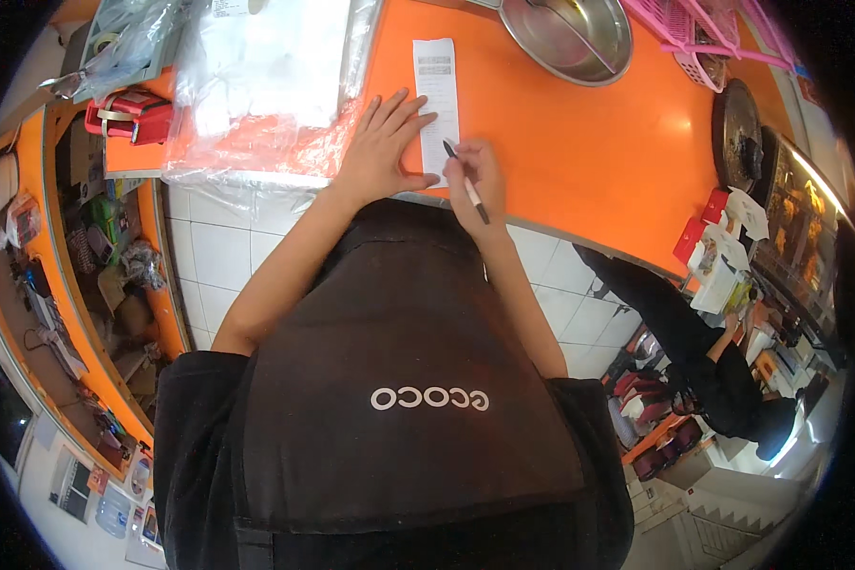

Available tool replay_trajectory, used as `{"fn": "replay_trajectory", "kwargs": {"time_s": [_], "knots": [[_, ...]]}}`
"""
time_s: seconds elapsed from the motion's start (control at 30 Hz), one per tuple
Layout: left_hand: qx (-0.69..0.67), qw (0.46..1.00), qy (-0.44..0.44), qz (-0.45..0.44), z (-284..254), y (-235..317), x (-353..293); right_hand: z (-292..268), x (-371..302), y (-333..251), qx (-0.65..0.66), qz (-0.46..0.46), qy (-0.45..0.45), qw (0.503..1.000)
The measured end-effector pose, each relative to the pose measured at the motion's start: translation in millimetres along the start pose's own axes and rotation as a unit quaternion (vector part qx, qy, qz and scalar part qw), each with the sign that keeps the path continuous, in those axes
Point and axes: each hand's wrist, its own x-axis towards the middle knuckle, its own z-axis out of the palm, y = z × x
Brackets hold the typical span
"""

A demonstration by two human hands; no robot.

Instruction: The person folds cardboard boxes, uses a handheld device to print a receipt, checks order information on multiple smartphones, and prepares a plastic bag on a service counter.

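Note:
A long, narrow printed paper slip [437,90] lies on the orange counter [541,142] in front of me. My left hand [383,147] rests flat with its fingers spread, the fingertips and thumb reaching onto the slip's left edge. At the slip's lower right, my right hand [477,180] holds a black-and-white pen [472,197] between its fingers. The pen's dark upper tip points toward the paper; whether it touches is too small to tell.
Clear plastic bags [275,76] cover the counter's left part, beside a red tape dispenser [131,116]. A steel bowl [575,38] holds a utensil at the back. Pink baskets [698,43] and a dark round lid [737,133] stand right. Another person [693,347] in black works at far right.

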Motion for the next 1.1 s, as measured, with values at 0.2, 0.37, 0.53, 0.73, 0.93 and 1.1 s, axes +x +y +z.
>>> {"fn": "replay_trajectory", "kwargs": {"time_s": [0.2, 0.37, 0.53, 0.73, 0.93, 1.1], "knots": [[0.000, 1.000, 0.003, -0.003, -1, 1, -2, -4, 9, 1, -0.009, 0.010, -0.059, 0.998], [-0.001, 1.000, 0.007, -0.005, -2, 2, -2, -1, 17, -2, -0.020, -0.033, -0.054, 0.998], [-0.008, 1.000, 0.004, -0.009, -1, 1, -3, -3, 20, 1, -0.055, 0.004, -0.059, 0.997], [0.001, 1.000, 0.002, -0.011, -1, 0, -3, -8, 15, 11, -0.048, 0.010, -0.068, 0.997], [-0.005, 1.000, -0.004, -0.014, -1, 1, -3, -9, 15, 8, -0.055, 0.045, -0.067, 0.995], [-0.002, 1.000, -0.006, -0.014, -2, 1, -2, -11, 9, 11, 0.001, 0.037, -0.064, 0.997]]}}
